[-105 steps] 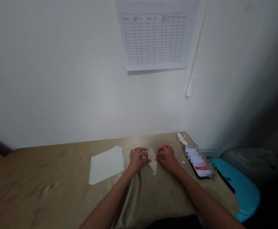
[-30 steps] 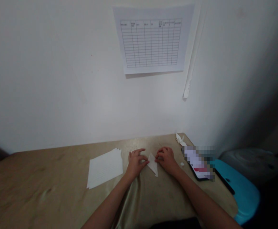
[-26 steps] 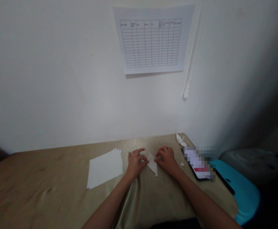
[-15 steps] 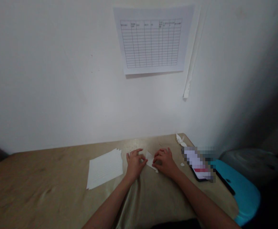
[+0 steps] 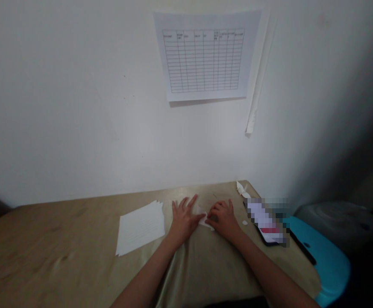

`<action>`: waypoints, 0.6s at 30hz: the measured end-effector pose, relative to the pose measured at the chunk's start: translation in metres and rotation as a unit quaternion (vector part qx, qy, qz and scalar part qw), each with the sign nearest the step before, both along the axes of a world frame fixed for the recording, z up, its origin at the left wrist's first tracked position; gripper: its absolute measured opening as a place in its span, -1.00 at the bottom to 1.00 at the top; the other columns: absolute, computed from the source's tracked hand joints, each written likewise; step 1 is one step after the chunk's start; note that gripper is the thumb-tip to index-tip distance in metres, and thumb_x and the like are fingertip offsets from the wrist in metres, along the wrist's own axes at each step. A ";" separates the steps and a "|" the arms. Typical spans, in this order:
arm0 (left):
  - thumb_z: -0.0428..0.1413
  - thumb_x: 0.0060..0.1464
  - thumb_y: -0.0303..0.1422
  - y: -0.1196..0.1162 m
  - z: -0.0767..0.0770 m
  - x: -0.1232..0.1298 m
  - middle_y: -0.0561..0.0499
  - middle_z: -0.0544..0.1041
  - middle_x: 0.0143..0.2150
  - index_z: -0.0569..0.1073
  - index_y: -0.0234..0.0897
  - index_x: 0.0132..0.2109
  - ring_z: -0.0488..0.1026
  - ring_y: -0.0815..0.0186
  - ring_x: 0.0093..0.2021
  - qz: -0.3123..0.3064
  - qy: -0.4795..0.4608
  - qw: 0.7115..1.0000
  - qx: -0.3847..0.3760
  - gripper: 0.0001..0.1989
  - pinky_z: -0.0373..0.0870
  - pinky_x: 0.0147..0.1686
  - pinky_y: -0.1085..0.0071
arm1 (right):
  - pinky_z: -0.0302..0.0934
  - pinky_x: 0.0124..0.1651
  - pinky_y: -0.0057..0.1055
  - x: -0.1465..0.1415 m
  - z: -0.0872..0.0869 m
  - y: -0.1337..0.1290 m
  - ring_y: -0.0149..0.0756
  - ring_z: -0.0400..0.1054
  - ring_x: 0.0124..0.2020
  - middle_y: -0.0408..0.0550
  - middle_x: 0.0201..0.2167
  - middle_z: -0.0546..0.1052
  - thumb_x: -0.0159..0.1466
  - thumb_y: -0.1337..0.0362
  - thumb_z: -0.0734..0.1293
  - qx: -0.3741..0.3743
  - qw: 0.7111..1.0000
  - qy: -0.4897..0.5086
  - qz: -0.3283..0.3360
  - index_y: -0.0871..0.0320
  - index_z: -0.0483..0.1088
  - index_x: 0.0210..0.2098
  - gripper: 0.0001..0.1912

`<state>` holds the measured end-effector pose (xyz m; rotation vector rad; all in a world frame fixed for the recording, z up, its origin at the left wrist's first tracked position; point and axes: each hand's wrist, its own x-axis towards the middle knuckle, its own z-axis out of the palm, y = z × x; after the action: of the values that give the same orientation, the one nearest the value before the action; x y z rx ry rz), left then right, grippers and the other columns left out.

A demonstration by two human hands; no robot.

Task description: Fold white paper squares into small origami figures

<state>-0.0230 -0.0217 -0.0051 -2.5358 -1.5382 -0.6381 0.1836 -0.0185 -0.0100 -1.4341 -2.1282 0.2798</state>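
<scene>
A small piece of white paper (image 5: 203,221) lies on the brown-covered table between my two hands, partly hidden by the fingers. My left hand (image 5: 184,218) has its fingers spread, and its thumb reaches across onto the paper. Bent over the paper's right side, my right hand (image 5: 221,219) pinches it between thumb and fingers. Left of my left hand is a stack of white paper sheets (image 5: 141,229) with uneven edges.
A phone (image 5: 268,224), partly pixelated, lies at the right, with crumpled white scraps (image 5: 242,189) behind it. A blue stool (image 5: 330,256) stands beside the table (image 5: 61,239). On the wall hangs a printed table sheet (image 5: 205,60).
My left hand's fingers have spread and its thumb has moved right over the small paper, which now shows less. My right hand has shifted only slightly.
</scene>
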 end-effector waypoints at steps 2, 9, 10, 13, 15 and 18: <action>0.18 0.17 -0.23 0.000 -0.002 -0.002 0.12 -0.03 0.49 0.49 0.32 0.08 -0.03 -0.20 0.40 -0.002 0.022 1.000 -0.006 -0.65 -0.27 0.23 -0.47 | -0.50 0.35 0.16 0.000 0.001 0.000 -0.11 0.24 0.11 -0.14 -0.16 0.55 0.19 0.08 0.45 -0.003 1.000 -0.007 -0.004 -0.02 0.55 -0.35 -0.87; 0.04 0.26 -0.11 0.000 -0.009 -0.004 0.12 -0.22 0.52 0.28 0.39 0.24 -0.21 -0.22 0.46 0.008 0.054 0.998 -0.029 -0.58 -0.31 0.26 -0.42 | -0.50 0.35 0.13 -0.001 0.003 -0.001 -0.12 0.22 0.11 -0.15 -0.18 0.55 0.18 0.09 0.47 -0.017 1.000 -0.017 -0.003 -0.03 0.55 -0.37 -0.88; 0.02 0.27 -0.09 0.000 -0.010 -0.004 0.12 -0.23 0.52 0.27 0.39 0.25 -0.24 -0.23 0.46 0.013 0.055 0.998 -0.035 -0.57 -0.32 0.26 -0.42 | -0.49 0.35 0.13 -0.001 0.003 -0.001 -0.12 0.22 0.11 -0.15 -0.17 0.55 0.19 0.09 0.46 -0.017 1.000 -0.016 -0.003 -0.03 0.55 -0.37 -0.88; -0.03 0.28 -0.03 -0.001 -0.014 -0.003 0.12 -0.24 0.53 0.23 0.38 0.27 -0.28 -0.27 0.46 0.029 0.058 0.996 -0.061 -0.56 -0.33 0.26 -0.41 | -0.46 0.35 0.13 -0.001 0.002 -0.001 -0.12 0.21 0.12 -0.15 -0.15 0.54 0.20 0.09 0.45 -0.024 1.000 -0.018 -0.006 -0.02 0.55 -0.39 -0.86; -0.06 0.28 -0.01 -0.001 -0.016 -0.003 0.12 -0.23 0.53 0.21 0.40 0.28 -0.27 -0.28 0.46 0.041 0.062 0.994 -0.080 -0.56 -0.35 0.25 -0.41 | -0.45 0.34 0.14 -0.001 0.002 -0.001 -0.12 0.21 0.12 -0.14 -0.14 0.54 0.20 0.08 0.45 -0.033 0.999 -0.022 -0.009 -0.02 0.55 -0.39 -0.86; -0.09 0.27 0.03 0.001 -0.018 -0.003 0.12 -0.20 0.52 0.17 0.40 0.29 -0.26 -0.27 0.46 0.059 0.071 0.991 -0.102 -0.54 -0.37 0.25 -0.42 | -0.46 0.34 0.16 -0.001 0.003 -0.001 -0.11 0.20 0.13 -0.14 -0.12 0.53 0.20 0.08 0.45 -0.041 0.999 -0.026 -0.012 -0.01 0.55 -0.39 -0.85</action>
<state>-0.0259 -0.0209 -0.0227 -2.5414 -1.7655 -0.2920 0.1823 -0.0192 -0.0073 -1.5284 -2.1609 0.3275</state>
